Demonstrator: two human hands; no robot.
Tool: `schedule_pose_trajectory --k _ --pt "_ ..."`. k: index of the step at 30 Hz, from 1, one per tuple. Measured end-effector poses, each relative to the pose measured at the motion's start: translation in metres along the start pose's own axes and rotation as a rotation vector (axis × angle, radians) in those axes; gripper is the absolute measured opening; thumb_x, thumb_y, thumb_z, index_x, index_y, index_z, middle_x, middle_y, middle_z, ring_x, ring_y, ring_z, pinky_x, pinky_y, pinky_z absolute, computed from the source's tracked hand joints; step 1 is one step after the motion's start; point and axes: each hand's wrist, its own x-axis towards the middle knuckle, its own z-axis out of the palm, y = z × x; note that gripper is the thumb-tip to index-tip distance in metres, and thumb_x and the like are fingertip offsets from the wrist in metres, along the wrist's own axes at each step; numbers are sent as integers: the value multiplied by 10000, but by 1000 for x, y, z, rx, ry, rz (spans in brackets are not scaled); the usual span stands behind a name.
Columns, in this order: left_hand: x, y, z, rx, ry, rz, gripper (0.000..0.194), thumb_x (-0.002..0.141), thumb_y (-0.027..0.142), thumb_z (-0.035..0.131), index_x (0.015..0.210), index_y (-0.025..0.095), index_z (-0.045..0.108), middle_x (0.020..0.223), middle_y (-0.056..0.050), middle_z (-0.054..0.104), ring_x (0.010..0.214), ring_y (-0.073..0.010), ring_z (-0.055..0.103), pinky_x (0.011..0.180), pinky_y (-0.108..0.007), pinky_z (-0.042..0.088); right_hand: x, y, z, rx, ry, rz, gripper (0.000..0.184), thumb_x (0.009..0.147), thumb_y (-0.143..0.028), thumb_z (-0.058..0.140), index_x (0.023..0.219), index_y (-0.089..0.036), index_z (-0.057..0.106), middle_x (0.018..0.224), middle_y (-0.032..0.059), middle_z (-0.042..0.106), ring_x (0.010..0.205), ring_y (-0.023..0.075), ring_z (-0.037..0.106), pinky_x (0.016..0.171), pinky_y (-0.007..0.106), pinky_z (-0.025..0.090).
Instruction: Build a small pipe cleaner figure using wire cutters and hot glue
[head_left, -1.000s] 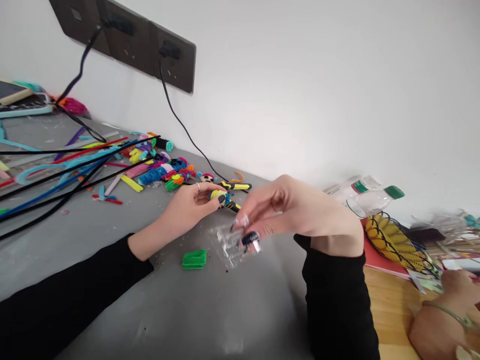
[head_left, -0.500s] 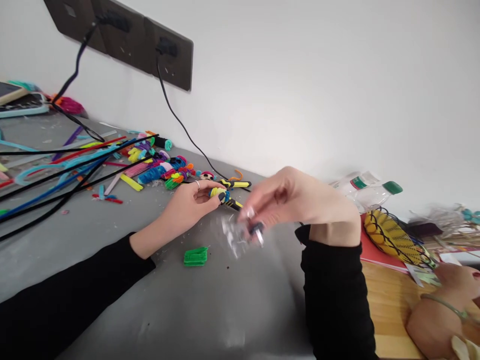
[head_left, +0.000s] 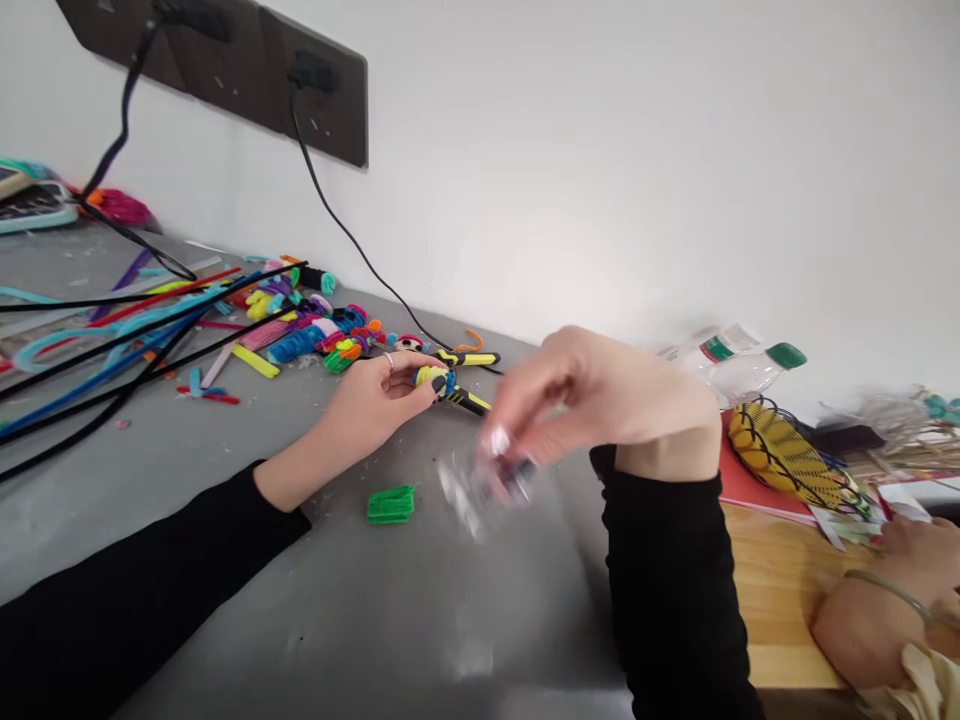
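Note:
My left hand [head_left: 371, 402] rests on the grey table [head_left: 225, 520] and pinches a small yellow and blue pipe-cleaner figure [head_left: 436, 377]. Just past it lie yellow-handled pliers [head_left: 469, 400]. My right hand [head_left: 592, 400] hovers above the table at centre, fingers closed on a small clear plastic bag [head_left: 469, 490], which is blurred by motion. A green pipe-cleaner coil [head_left: 391, 504] lies on the table below my left wrist.
Colourful pipe cleaners and small figures [head_left: 300, 325] crowd the table's far left, with black cables [head_left: 112, 340] running to wall sockets [head_left: 315, 100]. At right are plastic bottles [head_left: 739, 370], a yellow net bag [head_left: 780, 455], a wooden tabletop [head_left: 780, 600] and another person's hand [head_left: 885, 600].
My right hand shook the clear bag slightly down and left, and it is now blurred. My left hand kept its hold on the figure. The view drifted a little.

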Motion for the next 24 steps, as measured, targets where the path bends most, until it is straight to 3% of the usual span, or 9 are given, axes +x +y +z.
schedule_pose_trajectory --k 3,8,11,13,15,19,22,23,24 --pt "0 0 0 -32 -4 -8 474 708 558 796 1020 202 788 1103 -114 843 1016 -325 788 879 -400 657 2 4 1 -55 292 130 154 939 -283 711 895 -162 795 754 70 748 654 166 660 601 294 493" --pt "0 2 1 -20 0 -3 417 705 495 779 1000 200 784 1076 -107 846 1008 -321 789 894 -396 653 1 4 3 -37 49 25 226 865 -343 810 1036 -194 812 849 52 777 759 186 714 678 296 549" --pt "0 2 1 -47 -11 -5 414 706 497 767 991 197 783 1051 -105 849 990 -318 791 894 -401 654 1 2 3 -20 210 43 190 897 -305 769 996 -149 814 812 93 770 713 192 692 658 312 525" --pt "0 2 1 -55 -14 -8 414 706 498 779 998 204 784 1057 -101 851 993 -321 791 899 -411 655 1 1 2 11 75 -25 192 905 -306 760 1036 -178 820 841 77 780 719 184 698 682 312 527" --pt "0 1 1 -52 -11 -8 419 702 506 797 1002 213 788 1072 -98 851 1000 -325 790 898 -417 657 3 2 2 13 23 -57 188 892 -309 778 1020 -178 822 844 76 778 737 184 697 702 317 529" --pt "0 -1 0 -64 -23 1 447 704 535 802 1006 206 794 1065 -101 850 994 -322 791 886 -412 661 5 4 3 -120 406 184 147 887 -264 769 965 -145 810 839 113 770 763 209 695 711 335 526" --pt "0 -2 1 -71 -28 11 438 706 514 786 1004 192 790 1037 -107 847 988 -318 790 891 -407 658 6 4 4 23 9 -99 188 886 -337 791 995 -185 815 871 78 785 773 195 713 727 323 536" --pt "0 -2 1 -71 -27 17 431 708 506 781 1001 190 787 1035 -109 846 991 -318 788 896 -407 657 7 4 4 33 -50 -110 178 888 -329 789 989 -185 816 876 78 788 779 196 720 731 320 538" --pt "0 -2 1 -71 -27 22 425 711 502 777 999 189 784 1039 -111 845 995 -318 788 901 -408 655 7 5 4 9 -9 -47 155 891 -303 780 971 -175 814 870 86 788 780 199 722 729 317 537"
